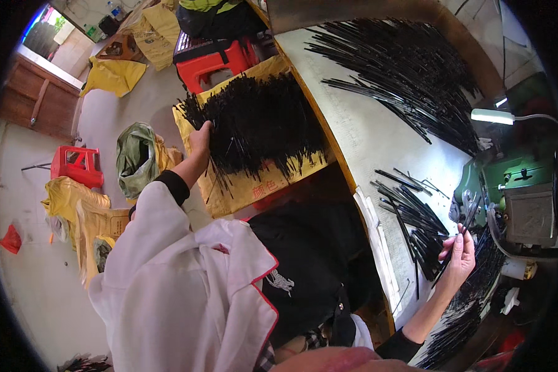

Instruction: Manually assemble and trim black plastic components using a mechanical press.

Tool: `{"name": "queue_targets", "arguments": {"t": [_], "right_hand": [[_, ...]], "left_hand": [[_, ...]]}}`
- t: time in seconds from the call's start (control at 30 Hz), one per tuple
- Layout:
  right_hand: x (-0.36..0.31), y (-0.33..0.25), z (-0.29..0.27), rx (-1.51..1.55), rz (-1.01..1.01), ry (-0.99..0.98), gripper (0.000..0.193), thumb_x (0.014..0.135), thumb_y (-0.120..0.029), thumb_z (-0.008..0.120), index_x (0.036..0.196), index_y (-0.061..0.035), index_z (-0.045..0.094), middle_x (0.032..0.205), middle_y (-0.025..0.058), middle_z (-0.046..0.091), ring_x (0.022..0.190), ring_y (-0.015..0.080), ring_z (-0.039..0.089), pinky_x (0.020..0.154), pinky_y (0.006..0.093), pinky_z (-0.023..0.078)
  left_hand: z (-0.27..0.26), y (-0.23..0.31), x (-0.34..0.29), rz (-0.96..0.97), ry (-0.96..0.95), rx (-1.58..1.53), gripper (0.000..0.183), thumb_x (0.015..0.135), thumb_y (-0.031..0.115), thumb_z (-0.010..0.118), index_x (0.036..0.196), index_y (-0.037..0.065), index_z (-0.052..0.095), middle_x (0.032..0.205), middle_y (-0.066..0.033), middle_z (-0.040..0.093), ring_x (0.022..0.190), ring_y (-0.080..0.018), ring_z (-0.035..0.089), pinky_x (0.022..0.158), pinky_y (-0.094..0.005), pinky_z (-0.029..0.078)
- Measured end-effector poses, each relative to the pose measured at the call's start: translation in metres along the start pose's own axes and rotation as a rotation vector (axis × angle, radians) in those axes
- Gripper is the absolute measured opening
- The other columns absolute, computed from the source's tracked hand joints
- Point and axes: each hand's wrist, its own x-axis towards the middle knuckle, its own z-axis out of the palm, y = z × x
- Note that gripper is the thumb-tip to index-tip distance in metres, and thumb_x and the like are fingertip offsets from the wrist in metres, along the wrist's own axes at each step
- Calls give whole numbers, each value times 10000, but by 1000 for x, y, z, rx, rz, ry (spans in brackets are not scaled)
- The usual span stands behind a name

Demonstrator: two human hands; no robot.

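Note:
At the left edge of a thick pile of thin black rods (260, 121), my left hand (198, 149) is closed round some rod ends. Its thumb points up; the other fingers are mostly hidden. The pile lies on a yellow woven sack (229, 195). On the right, my right hand (459, 251) pinches a thin black rod (473, 214) by the lit green machine (521, 167). A smaller bunch of black rods (415, 214) lies on the white worktop (353, 124), left of that hand.
A large heap of black rods (403, 68) covers the worktop's far part. More rods (459, 322) lie below the machine. A white lamp (493, 116) shines over it. Red stools (77, 166), an open green sack (136, 161) and yellow sacks (74, 198) stand on the left floor.

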Motion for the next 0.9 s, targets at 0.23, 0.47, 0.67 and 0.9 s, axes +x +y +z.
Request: {"name": "queue_targets", "arguments": {"t": [0.23,0.47,0.67,0.9], "right_hand": [[1,1,1,16,4,-11,287,933,-145,460,1151,30,525,689,-3,528,493,27,410,444,153,326],[0,-1,1,-10,-14,-19,279,932,-144,462,1142,24,534,694,-2,529,498,24,411,452,152,329],[-2,0,5,-7,0,-2,261,930,-148,467,1122,8,553,691,-1,535,513,21,414,462,149,331],[0,-1,7,-26,-13,-6,267,932,-165,471,1120,3,556,698,-3,532,527,24,413,463,151,327]], "left_hand": [[-11,18,-20,-109,-347,-436,335,633,264,717,807,-12,642,745,-63,617,638,-183,565,586,-320,444],[-12,-2,4,-145,-442,-288,309,696,248,707,886,14,636,788,-61,632,683,-190,586,646,-318,483],[-23,36,-40,-221,-437,-514,274,728,213,693,897,6,639,791,-69,642,651,-194,596,634,-307,490],[-33,58,-75,-192,-521,-471,283,743,235,679,940,39,624,850,-46,641,735,-191,596,702,-298,492]]}}
